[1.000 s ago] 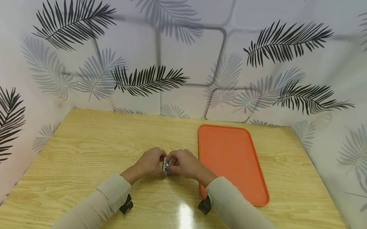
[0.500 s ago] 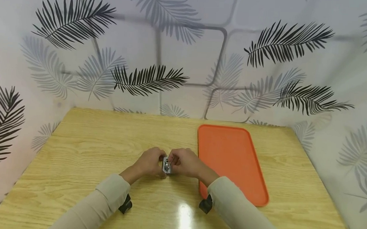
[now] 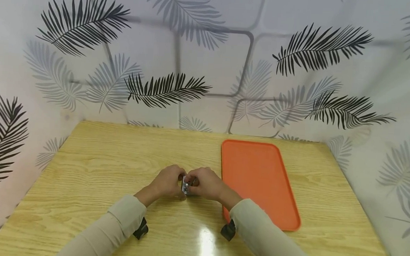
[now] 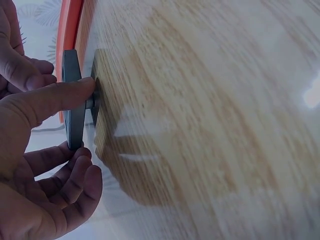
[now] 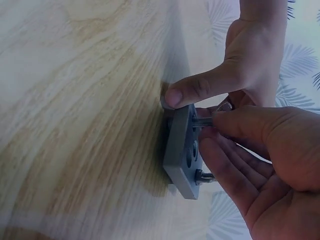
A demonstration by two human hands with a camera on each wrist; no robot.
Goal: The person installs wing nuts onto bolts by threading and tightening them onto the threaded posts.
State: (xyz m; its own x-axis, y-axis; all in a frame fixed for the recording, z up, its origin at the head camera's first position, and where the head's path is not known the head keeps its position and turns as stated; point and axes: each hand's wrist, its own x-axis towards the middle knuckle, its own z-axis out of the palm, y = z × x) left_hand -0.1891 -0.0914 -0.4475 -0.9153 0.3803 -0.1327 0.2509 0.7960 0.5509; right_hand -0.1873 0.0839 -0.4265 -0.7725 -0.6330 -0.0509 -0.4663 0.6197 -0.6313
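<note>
A small grey plate with round holes is held just over the table, one bolt standing in its lower end in the right wrist view. My left hand grips the plate by its edges, thumb on one side and fingertips on the other. With thumb and finger, my right hand pinches a second metal bolt that stands in the plate's upper hole. On the underside, a short dark stub shows beside the left thumb in the left wrist view.
An orange-red tray lies on the right of the wooden table, just beyond the right hand. Dark wrist cameras hang under both sleeves. A leaf-patterned cloth stands behind the table.
The right fingers shift slightly around the bolt: half a second ago more of the plate's face showed, and now they cover part of it again. The left hand and plate stay almost still.
</note>
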